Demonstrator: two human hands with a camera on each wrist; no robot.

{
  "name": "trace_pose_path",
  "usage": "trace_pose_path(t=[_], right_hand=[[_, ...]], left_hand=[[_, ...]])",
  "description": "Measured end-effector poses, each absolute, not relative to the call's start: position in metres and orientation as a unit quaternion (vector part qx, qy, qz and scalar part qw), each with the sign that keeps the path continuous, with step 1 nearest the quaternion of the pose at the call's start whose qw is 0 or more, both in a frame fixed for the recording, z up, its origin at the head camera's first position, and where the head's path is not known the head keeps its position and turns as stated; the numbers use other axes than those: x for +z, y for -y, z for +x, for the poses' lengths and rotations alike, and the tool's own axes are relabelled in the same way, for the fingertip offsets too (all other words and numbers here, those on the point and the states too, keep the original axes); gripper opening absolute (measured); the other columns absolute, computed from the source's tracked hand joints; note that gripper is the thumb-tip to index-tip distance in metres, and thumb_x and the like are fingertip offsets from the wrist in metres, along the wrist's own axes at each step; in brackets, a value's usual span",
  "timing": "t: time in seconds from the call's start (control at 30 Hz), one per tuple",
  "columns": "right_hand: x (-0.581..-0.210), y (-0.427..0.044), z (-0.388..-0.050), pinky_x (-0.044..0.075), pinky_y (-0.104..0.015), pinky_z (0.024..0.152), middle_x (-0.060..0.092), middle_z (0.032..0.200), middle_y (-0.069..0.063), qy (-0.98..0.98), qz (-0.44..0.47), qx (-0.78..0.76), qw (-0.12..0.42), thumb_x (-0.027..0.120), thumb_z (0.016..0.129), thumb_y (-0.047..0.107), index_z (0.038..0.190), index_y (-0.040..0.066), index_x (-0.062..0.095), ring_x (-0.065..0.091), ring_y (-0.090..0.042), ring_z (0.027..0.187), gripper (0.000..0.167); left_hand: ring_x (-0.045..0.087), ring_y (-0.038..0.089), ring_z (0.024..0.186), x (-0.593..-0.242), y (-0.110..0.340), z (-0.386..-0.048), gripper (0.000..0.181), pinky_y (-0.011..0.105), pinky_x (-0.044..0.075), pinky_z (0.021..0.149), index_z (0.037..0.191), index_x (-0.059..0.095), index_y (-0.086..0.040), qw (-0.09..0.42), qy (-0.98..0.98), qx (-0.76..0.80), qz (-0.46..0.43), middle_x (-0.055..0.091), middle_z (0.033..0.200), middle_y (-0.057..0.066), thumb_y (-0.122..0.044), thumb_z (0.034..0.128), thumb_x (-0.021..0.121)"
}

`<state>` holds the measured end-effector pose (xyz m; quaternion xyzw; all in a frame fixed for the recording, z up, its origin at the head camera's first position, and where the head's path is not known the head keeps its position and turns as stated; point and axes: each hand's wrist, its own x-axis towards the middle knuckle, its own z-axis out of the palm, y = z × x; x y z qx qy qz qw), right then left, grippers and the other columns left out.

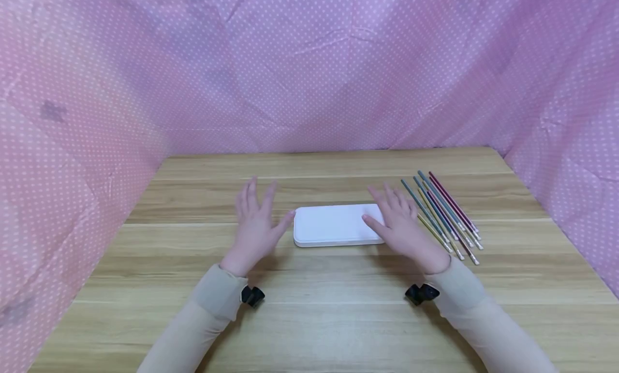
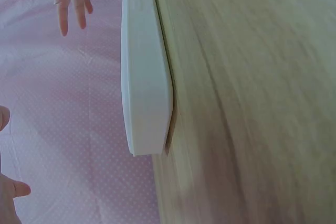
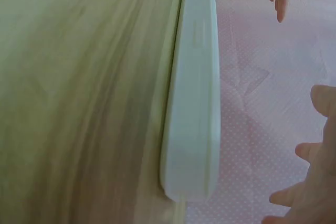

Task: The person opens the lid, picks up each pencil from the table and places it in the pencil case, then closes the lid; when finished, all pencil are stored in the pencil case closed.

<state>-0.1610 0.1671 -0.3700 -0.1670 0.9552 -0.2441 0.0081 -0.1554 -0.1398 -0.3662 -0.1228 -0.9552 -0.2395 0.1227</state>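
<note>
A flat white case with rounded corners lies closed on the wooden table, in the middle of the head view. Just left of it is my left hand, fingers spread, its thumb tip close to the case's left end. My right hand hovers over the right end with spread fingers and hides that end. Neither hand holds anything. Both wrist views show the side of the white case, with the fingers apart from it.
Several pencils in blue, yellow and dark red lie in a loose bundle right of my right hand. Pink dotted cloth hangs behind the table and along both sides. A small black device sits at each wrist.
</note>
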Motion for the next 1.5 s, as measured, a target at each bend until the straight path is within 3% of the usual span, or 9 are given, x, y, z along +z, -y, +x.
trace_pose_path(t=[0.3, 0.43, 0.6, 0.9, 1.07, 1.27, 1.5], right_hand=[[-0.376, -0.170, -0.168, 0.000, -0.071, 0.106, 0.011, 0.156, -0.022, -0.930, -0.207, -0.297, 0.065, 0.047, 0.097, 0.045, 0.150, 0.015, 0.026, 0.001, -0.049, 0.141, 0.064], [-0.377, -0.168, -0.171, 0.000, -0.072, 0.105, 0.012, 0.157, -0.022, -0.926, -0.223, -0.292, 0.088, 0.051, 0.095, 0.043, 0.148, 0.016, 0.032, 0.003, -0.049, 0.141, 0.063], [-0.384, -0.164, -0.177, 0.008, -0.073, 0.103, 0.027, 0.152, -0.022, -0.929, -0.247, -0.259, 0.091, 0.059, 0.091, 0.040, 0.141, 0.013, 0.045, 0.015, -0.047, 0.139, 0.058], [-0.387, -0.158, -0.183, 0.019, -0.067, 0.107, 0.038, 0.145, -0.025, -0.940, -0.271, -0.195, 0.074, 0.076, 0.077, 0.039, 0.132, 0.009, 0.055, 0.029, -0.048, 0.134, 0.066], [-0.383, -0.155, -0.185, 0.028, -0.061, 0.106, 0.044, 0.140, -0.026, -0.942, -0.286, -0.161, 0.068, 0.080, 0.072, 0.037, 0.130, 0.006, 0.057, 0.037, -0.048, 0.129, 0.069], [-0.380, -0.152, -0.186, 0.030, -0.057, 0.107, 0.048, 0.137, -0.026, -0.943, -0.294, -0.145, 0.066, 0.081, 0.071, 0.034, 0.127, 0.004, 0.059, 0.041, -0.045, 0.128, 0.068], [-0.377, -0.149, -0.194, 0.040, -0.051, 0.102, 0.058, 0.127, -0.022, -0.940, -0.315, -0.121, 0.043, 0.084, 0.066, 0.033, 0.121, 0.004, 0.063, 0.052, -0.039, 0.119, 0.065]], left_hand=[[0.007, 0.036, 0.142, -0.375, 0.131, -0.168, 0.068, 0.058, 0.024, 0.110, 0.145, 0.032, -0.008, 0.075, 0.936, -0.310, -0.150, 0.004, 0.155, 0.019, -0.042, 0.0915, 0.058], [0.011, 0.039, 0.141, -0.378, 0.124, -0.173, 0.064, 0.060, 0.026, 0.109, 0.141, 0.037, -0.009, 0.048, 0.937, -0.300, -0.174, 0.011, 0.153, 0.022, -0.039, 0.0898, 0.061], [0.017, 0.042, 0.138, -0.383, 0.115, -0.178, 0.069, 0.057, 0.027, 0.109, 0.140, 0.042, -0.008, 0.025, 0.944, -0.266, -0.196, 0.021, 0.148, 0.026, -0.043, 0.0854, 0.066], [0.016, 0.039, 0.142, -0.389, 0.106, -0.182, 0.078, 0.055, 0.018, 0.114, 0.145, 0.038, -0.015, -0.093, 0.951, -0.177, -0.236, 0.021, 0.154, 0.020, -0.053, 0.0825, 0.066], [0.018, 0.037, 0.143, -0.391, 0.104, -0.184, 0.083, 0.052, 0.016, 0.116, 0.149, 0.032, -0.018, -0.125, 0.945, -0.159, -0.257, 0.022, 0.155, 0.019, -0.053, 0.0821, 0.066], [0.019, 0.036, 0.143, -0.391, 0.100, -0.187, 0.086, 0.049, 0.016, 0.116, 0.150, 0.027, -0.015, -0.135, 0.940, -0.150, -0.274, 0.022, 0.155, 0.019, -0.051, 0.0823, 0.067], [0.035, 0.032, 0.136, -0.385, 0.088, -0.191, 0.083, 0.044, 0.024, 0.115, 0.143, 0.038, 0.000, -0.088, 0.943, -0.093, -0.308, 0.039, 0.146, 0.019, -0.045, 0.0803, 0.069]])
